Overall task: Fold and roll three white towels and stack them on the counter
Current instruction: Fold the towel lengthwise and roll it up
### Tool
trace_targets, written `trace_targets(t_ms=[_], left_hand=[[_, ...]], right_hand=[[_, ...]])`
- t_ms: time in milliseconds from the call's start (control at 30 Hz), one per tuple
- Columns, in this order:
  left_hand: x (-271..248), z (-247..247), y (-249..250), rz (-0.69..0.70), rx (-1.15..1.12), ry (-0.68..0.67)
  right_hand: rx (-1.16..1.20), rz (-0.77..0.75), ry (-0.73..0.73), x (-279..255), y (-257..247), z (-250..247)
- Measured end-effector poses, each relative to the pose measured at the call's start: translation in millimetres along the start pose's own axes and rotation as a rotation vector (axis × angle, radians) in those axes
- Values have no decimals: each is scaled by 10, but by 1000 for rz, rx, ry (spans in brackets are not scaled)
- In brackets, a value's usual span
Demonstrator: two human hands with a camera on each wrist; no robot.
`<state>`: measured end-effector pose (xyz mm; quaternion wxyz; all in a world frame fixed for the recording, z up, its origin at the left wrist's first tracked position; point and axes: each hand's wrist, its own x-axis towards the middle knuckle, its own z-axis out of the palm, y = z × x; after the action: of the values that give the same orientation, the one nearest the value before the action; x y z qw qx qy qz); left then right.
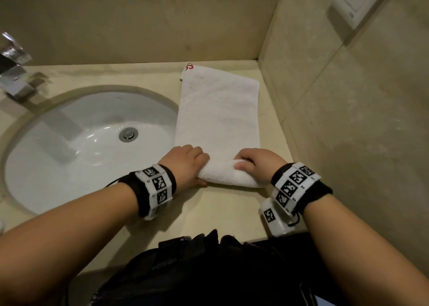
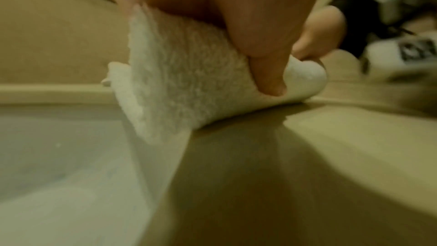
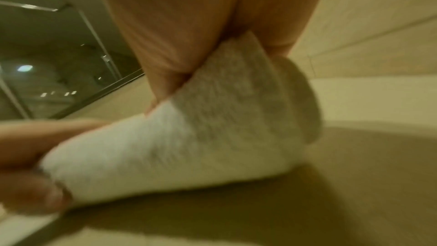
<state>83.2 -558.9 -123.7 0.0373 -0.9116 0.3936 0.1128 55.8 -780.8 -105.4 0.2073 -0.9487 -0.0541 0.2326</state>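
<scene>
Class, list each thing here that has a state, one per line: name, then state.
towel: folded, near end rolled, rest flat
left hand: grips the roll
right hand: grips the roll
sink: empty, dry-looking
faucet: no water running

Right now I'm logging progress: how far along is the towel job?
Done: the towel lies folded into a strip on the counter. In hand: left hand and right hand grip its rolled near end. Left: most of this roll; no finished rolls show.
</scene>
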Motion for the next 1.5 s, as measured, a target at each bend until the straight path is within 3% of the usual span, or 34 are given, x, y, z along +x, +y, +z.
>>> trace_targets(t_ms=[100,167,233,333,400,533,633,700,767,867,900,967,1033,1133,1200,1267,1367,1433,1500], left_hand=[[104,-121,-90,-16,-197,-110],[157,-205,-129,-1,-263,-198],[153,-240,-109,-6,-281,-235],[8,-160,13,-35,-95,-83],[-75,-77,78,-36,45,-16],[-1,-98,3,-69,-104,-108],[104,-203,-101,-18,-199,-203],[95,-224,-91,-15,-164,-180],[24,-176,-26,-39,-43,-53],[-86,-58,66,-60,86,41],[-91,-40,67,-60,74,38],[-53,-54,35,-49,-36,1],[27,-107,-11,-29,-189,-107],[94,-167,-42,-7,-295,-242],[41,-162,-25,-34,-235,-183],[-58,-103,58,-55,-37,-42],[-145,-57,133,-66,19,-14],[-95,-118,77,-81,-128,-83],[8,-199,9,-79,-293,-239]], right_hand=[[-262,-113,186,-160,-11,102],[-362,-134,200,-239,-34,204],[-283,-77,164,-237,-27,231],[-86,-1,-66,-150,18,136],[-25,7,-126,-109,34,95],[-67,109,108,-218,70,157],[166,230,197,-375,114,244],[258,257,192,-362,117,256],[262,291,152,-273,100,199],[84,332,6,-178,85,83],[-36,326,-11,-183,77,51],[-207,259,108,-240,55,55],[-338,73,214,-308,5,132],[-441,-60,188,-303,-41,222],[-435,-52,175,-214,-22,189],[-336,-41,48,-122,0,125],[-172,-9,-134,-32,20,62],[-234,12,-68,-60,11,45],[-376,-48,143,-161,22,101]])
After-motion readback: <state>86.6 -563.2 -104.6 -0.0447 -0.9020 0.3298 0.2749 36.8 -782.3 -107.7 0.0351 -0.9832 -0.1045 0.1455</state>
